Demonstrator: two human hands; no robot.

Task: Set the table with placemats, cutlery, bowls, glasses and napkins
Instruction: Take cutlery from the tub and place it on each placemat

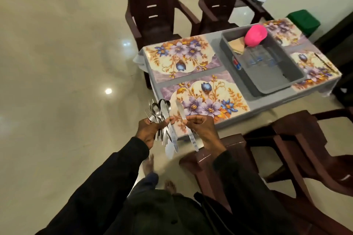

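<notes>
- The left hand [150, 129] is clenched around a bundle of cutlery [162, 120] — spoons, forks and at least one knife — held upright, bowls and tines fanned above the fist, handles hanging below it.
- The right hand [202, 128] pinches a single table knife [186, 126] between thumb and fingertips at about mid-length, blade tip up, handle hanging down toward the chair [214, 158].
- The knife hangs just beside the bundle, over the near edge of the nearest floral placemat [206, 101], not yet laid down.
- Polished steel like this looks stiff, light per piece and slippery; a pinch at the waist, as here, seems a sound hold, though the loose bundle could slide or rattle in the fist.
- Both forearms, in dark sleeves, reach forward with wrists raised, palms turned roughly toward each other.
- A grey tub [267, 70] on the table [267, 105] holds a pink bowl [256, 35], glasses, blurred, and what looks like folded napkins.
</notes>
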